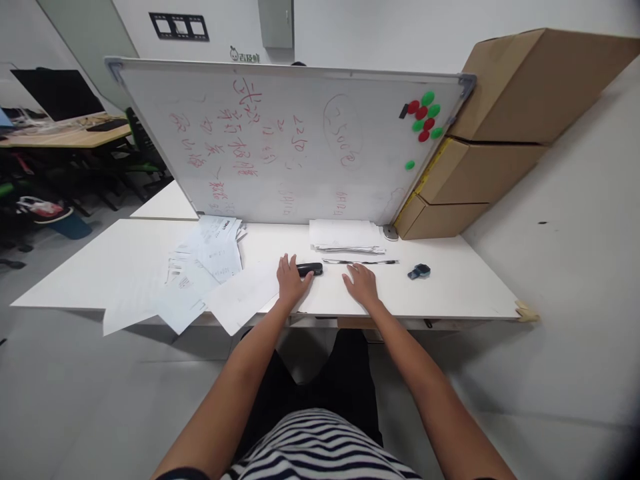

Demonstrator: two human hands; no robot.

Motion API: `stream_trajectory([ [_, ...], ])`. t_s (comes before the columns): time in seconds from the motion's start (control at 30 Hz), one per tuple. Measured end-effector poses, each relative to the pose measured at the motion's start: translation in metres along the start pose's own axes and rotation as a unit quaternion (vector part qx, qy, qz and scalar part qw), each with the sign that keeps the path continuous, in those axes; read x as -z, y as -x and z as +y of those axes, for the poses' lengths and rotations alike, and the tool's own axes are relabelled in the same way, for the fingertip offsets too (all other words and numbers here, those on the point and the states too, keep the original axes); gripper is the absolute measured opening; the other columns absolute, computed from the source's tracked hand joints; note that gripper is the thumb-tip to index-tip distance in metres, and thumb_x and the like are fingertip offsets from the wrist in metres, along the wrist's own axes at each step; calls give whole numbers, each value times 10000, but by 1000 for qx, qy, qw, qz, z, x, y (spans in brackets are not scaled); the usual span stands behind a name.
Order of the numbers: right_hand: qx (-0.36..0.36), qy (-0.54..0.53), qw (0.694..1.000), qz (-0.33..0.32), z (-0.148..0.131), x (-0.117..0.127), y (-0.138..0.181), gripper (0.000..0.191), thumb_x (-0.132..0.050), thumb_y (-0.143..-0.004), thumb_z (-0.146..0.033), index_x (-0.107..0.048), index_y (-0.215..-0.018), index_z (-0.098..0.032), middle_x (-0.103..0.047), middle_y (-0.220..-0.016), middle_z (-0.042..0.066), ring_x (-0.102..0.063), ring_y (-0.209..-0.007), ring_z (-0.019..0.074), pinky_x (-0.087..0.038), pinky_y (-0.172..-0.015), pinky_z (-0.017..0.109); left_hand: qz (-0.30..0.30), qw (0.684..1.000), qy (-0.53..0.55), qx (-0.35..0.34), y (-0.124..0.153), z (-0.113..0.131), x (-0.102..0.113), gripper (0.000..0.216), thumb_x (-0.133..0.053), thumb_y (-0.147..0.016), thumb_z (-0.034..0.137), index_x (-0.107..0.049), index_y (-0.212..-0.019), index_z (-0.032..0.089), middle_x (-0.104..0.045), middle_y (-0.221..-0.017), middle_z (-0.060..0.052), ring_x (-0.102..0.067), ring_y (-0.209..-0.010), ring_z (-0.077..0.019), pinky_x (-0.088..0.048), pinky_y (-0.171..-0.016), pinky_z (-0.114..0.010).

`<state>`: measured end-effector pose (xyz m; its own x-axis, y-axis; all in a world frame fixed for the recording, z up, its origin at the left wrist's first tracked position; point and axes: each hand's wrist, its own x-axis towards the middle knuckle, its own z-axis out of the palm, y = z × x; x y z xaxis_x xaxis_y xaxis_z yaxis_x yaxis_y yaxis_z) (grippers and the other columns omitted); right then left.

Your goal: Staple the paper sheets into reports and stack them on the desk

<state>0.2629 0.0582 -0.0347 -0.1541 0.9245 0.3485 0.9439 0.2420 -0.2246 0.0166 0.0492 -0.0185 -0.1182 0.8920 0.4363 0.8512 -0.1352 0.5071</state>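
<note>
At the far left, beyond the surface [140, 241], a monitor [57, 95] stands on another desk, and a blue bin [70, 223] sits on the floor. Loose papers [220, 257] fan over the left part of the surface, several overhanging its front edge. A whiteboard [280, 147] with red writing stands along the back edge, tilted in view.

The left hand [291, 283] lies palm down near the middle of the front edge, at the right end of the papers, its fingers a little spread and pointing to the back edge, its thumb out to the right. The stapler [311, 269], black, lies just beside it, between the two hands and nearer the left; its left end is hidden by that hand, so I cannot tell whether they touch. Behind the stapler, a paper stack [345, 235] lies against the back edge, with a thin dark strip [360, 262] in front of it.

The right hand [362, 287] is also palm down, apart from the stapler, fingers loosely spread, fingertips just in front of the strip. Further right, a dark blue item [419, 271] lies alone, boxes [445, 220] rise at the back right corner, and a beige pad [527, 311] covers the front right corner.
</note>
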Motion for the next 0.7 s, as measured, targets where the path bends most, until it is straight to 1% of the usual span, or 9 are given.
stream_trajectory([
  [0.1,3,1,1000,9,0,1,2,406,-398,-945,-385,-580,-1232,-163,-568,-1293,148,-473,-1214,279,-334,-997,422,35,997,46,-49,6,5,9,746,-547,-848,492,-278,-1418,93,-226,-1510,-237,-174,-1425,-327,-233,-1119,-499],
  [0.2,4,-1,1000,21,1,-1,4,396,-382,-951,-361,-599,-1207,-149,-578,-1290,148,-480,-1219,275,-343,-1005,419,49,996,69,-31,22,4,25,634,-484,-892,464,-320,-1396,116,-292,-1487,-215,-212,-1417,-296,-231,-1125,-482],
  [0.23,7,-3,1000,25,2,-2,5,392,-376,-953,-352,-606,-1195,-148,-584,-1284,146,-484,-1217,271,-348,-1006,415,31,997,64,-9,30,0,33,585,-464,-903,458,-358,-1377,131,-346,-1463,-200,-246,-1405,-297,-242,-1119,-483],
  [0.3,13,-7,999,35,4,-5,6,384,-364,-956,-336,-620,-1174,-149,-598,-1273,138,-496,-1210,261,-362,-1002,407,-42,998,26,39,47,-13,51,545,-464,-899,471,-424,-1342,157,-439,-1410,-174,-298,-1379,-322,-261,-1102,-504],
  [0.4,22,-7,999,44,8,-8,8,389,-355,-956,-326,-637,-1151,-140,-614,-1255,141,-518,-1193,255,-384,-995,399,-138,982,-90,93,74,-38,83,685,-561,-825,535,-417,-1375,152,-366,-1478,-185,-223,-1397,-407,-196,-1092,-599],
  [0.43,25,-6,999,45,9,-8,8,392,-357,-955,-326,-641,-1146,-134,-617,-1250,145,-524,-1190,256,-387,-996,398,-163,976,-116,87,82,-46,93,694,-583,-816,517,-411,-1386,160,-330,-1504,-175,-205,-1404,-411,-178,-1095,-608],
  [0.5,28,-4,999,45,11,-9,8,397,-362,-952,-326,-648,-1140,-125,-624,-1241,150,-531,-1186,258,-389,-1001,397,-207,968,-137,47,92,-57,110,604,-586,-841,388,-424,-1389,192,-311,-1524,-128,-227,-1409,-375,-195,-1112,-567],
  [0.6,29,-6,999,46,13,-11,8,399,-365,-950,-329,-655,-1136,-129,-628,-1236,149,-537,-1181,263,-392,-1002,405,-235,964,-126,2,97,-66,126,447,-486,-877,182,-512,-1321,223,-401,-1483,-71,-336,-1379,-285,-288,-1109,-441],
  [0.7,35,-6,998,51,14,-11,8,398,-371,-948,-333,-660,-1128,-128,-631,-1229,154,-542,-1172,267,-399,-993,412,-229,968,-98,21,91,-69,132,391,-398,-905,154,-575,-1245,229,-529,-1380,-66,-475,-1282,-240,-373,-1049,-373],
])
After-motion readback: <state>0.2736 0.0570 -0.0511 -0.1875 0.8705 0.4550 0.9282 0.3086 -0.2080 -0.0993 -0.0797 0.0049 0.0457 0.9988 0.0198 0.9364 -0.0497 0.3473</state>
